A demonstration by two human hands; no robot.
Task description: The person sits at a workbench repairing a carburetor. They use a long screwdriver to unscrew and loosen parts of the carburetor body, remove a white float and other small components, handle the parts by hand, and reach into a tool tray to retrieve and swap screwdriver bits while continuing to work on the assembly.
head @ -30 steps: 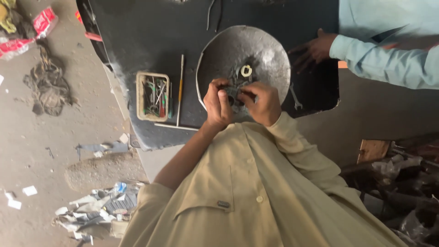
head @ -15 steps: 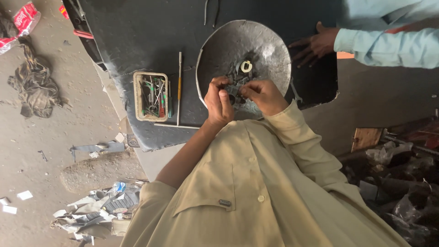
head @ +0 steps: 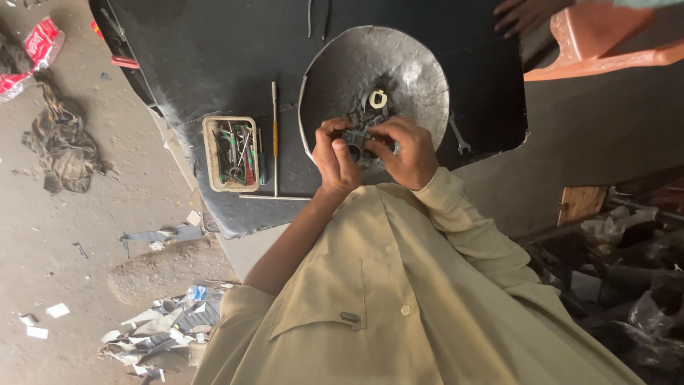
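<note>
One dark worktop (head: 214,50), littered floor (head: 43,235)

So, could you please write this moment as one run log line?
left hand: holds small dark metal part | right hand: holds same part | below: dented metal bowl | beside: tool tray, long rod

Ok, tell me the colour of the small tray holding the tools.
Cream rectangular tray, head view.

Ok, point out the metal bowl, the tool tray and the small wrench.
metal bowl (head: 413,60), head view, bare inner wall.
tool tray (head: 209,153), head view, left rim.
small wrench (head: 458,137), head view, shaft.
</note>
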